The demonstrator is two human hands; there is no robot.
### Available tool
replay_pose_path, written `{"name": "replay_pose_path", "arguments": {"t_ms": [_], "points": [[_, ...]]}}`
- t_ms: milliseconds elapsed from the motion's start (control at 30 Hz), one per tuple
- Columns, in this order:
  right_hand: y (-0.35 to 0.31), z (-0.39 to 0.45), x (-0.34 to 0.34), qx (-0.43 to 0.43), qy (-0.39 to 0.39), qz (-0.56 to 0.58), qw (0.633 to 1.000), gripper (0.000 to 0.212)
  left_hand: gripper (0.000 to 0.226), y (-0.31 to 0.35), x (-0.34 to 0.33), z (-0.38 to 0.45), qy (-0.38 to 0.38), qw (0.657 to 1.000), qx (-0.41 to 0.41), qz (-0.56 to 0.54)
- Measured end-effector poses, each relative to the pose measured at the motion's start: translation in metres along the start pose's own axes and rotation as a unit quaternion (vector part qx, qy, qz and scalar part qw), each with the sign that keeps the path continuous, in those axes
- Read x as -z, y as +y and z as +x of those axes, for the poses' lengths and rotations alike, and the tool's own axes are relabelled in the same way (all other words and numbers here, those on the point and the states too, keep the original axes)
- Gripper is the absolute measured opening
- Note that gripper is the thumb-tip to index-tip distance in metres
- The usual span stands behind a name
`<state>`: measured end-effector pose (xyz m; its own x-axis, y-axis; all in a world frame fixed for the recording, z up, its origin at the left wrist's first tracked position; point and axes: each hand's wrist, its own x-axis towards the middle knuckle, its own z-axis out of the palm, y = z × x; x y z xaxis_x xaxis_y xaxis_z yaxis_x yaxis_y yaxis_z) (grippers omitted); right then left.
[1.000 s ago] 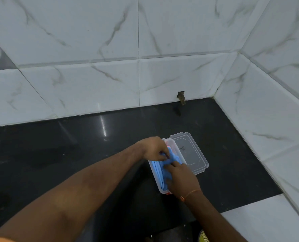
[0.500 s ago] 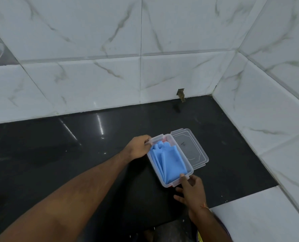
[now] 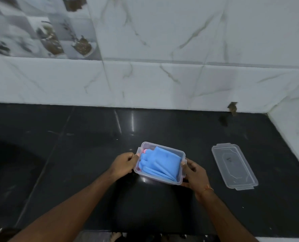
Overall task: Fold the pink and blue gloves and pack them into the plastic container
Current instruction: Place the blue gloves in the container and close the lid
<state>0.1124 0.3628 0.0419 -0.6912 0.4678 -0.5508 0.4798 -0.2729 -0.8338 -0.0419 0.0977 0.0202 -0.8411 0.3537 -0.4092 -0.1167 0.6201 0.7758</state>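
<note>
A clear plastic container [image 3: 162,147] sits on the black counter, a little in front of me at centre. Folded blue gloves [image 3: 161,163] fill it, and a small bit of pink glove [image 3: 144,151] shows at its left end, mostly hidden under the blue. My left hand [image 3: 123,163] grips the container's left end. My right hand [image 3: 195,173] grips its right end. The container's clear lid [image 3: 234,165] lies flat on the counter to the right, apart from it.
The black counter [image 3: 75,154] runs left to right and ends at white marble wall tiles [image 3: 162,84] behind and a side wall [image 3: 295,133] on the right. A small chipped spot [image 3: 232,108] marks the back wall's base.
The container has been slid left, away from its lid, and turned crosswise. My right hand moved from its near end to its right end. The view has shifted left.
</note>
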Motion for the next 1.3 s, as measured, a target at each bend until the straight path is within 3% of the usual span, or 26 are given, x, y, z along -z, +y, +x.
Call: {"name": "replay_pose_path", "arguments": {"t_ms": [267,467,667,800,900,1033,1133,1300], "points": [[-0.008,0.015,-0.063,-0.004,-0.071,-0.058,0.996,0.013,0.041,-0.05,0.049,-0.029,0.018,0.995,0.051,-0.082],[-0.005,0.017,-0.072,0.008,-0.076,-0.067,0.995,0.022,0.045,-0.057,0.069,-0.028,0.075,0.995,-0.005,0.066],[0.006,0.014,-0.055,0.058,0.012,-0.103,0.993,0.04,0.031,-0.023,0.075,-0.008,0.152,0.972,-0.092,0.152],[0.013,0.004,-0.022,0.068,0.073,-0.097,0.99,0.036,0.026,0.016,0.062,0.016,0.184,0.923,-0.14,0.306],[0.02,-0.003,0.01,0.072,0.121,-0.085,0.986,0.032,0.031,0.053,0.043,0.036,0.187,0.896,-0.188,0.356],[0.032,-0.009,0.058,0.071,0.201,-0.052,0.976,0.025,0.037,0.11,-0.002,0.061,0.154,0.879,-0.285,0.351],[0.039,-0.011,0.094,0.056,0.255,-0.028,0.965,0.022,0.042,0.154,-0.056,0.079,0.064,0.886,-0.346,0.303],[0.044,-0.007,0.145,0.016,0.331,0.017,0.944,0.037,0.069,0.217,-0.163,0.104,-0.128,0.903,-0.314,0.263]]}}
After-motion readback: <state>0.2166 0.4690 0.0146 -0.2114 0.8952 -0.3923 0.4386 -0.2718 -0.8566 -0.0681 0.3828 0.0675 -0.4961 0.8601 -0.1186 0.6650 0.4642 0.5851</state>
